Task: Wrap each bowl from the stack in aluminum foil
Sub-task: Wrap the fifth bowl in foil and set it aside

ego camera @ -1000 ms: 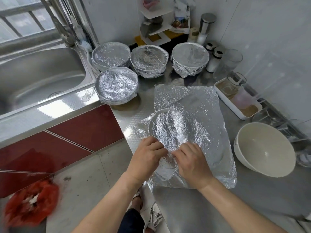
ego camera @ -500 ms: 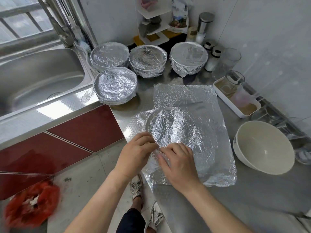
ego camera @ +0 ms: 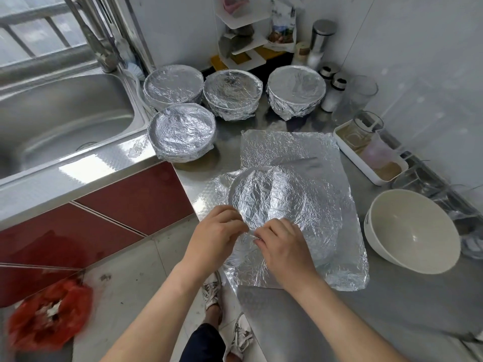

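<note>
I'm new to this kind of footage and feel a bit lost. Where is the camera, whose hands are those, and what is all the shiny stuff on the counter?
There is no machine here. A person works with bare hands, and the single camera sits on their head, looking forward and down.

The left hand and right hand each have a pinching grip on the near edge of a foil sheet. The sheet is draped over a bowl on the steel counter.

Four foil-wrapped bowls stand farther back, next to the sink. A bare white bowl sits to the right, near a white tray.
</note>
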{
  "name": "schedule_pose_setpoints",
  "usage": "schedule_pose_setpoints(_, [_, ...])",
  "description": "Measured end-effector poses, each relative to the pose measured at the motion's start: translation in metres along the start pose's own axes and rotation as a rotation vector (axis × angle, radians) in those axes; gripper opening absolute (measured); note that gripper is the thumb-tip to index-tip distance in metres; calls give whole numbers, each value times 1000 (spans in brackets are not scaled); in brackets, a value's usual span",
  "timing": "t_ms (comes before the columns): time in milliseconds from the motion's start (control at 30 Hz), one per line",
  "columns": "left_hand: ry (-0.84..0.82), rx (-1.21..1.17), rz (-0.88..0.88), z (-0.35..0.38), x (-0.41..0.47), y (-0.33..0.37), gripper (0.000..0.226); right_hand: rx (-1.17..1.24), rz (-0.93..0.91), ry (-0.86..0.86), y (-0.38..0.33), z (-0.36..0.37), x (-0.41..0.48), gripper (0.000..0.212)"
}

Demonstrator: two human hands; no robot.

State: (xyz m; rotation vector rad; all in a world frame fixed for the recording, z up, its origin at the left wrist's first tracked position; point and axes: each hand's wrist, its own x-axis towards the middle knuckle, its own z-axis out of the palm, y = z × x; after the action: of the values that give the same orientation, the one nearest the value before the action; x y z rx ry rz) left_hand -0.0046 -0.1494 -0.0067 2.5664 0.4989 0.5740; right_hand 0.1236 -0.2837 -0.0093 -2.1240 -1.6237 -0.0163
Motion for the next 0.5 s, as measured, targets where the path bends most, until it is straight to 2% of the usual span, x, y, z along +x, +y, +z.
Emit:
schedule_pose_setpoints(133, [-89, -18, -34, -4, 2, 2, 16, -51, -55, -13, 3, 4, -2, 8])
schedule_pose_setpoints(200, [-95, -12, -1, -4, 2, 5, 10, -77, -80, 9, 5, 5, -2, 8])
schedule_pose_setpoints(233, [-85, -1, 25, -2, 2, 6, 8, -96, -98, 25, 5, 6, -1, 8])
schedule_pose_setpoints(333, [-6, 46, 92, 5, 2, 6, 21, -133, -147, 80, 3, 9, 1, 8])
schedule_pose_setpoints(500, [121, 24, 130, 0, 5, 4, 12, -170, -106, 164, -10, 4, 7, 11])
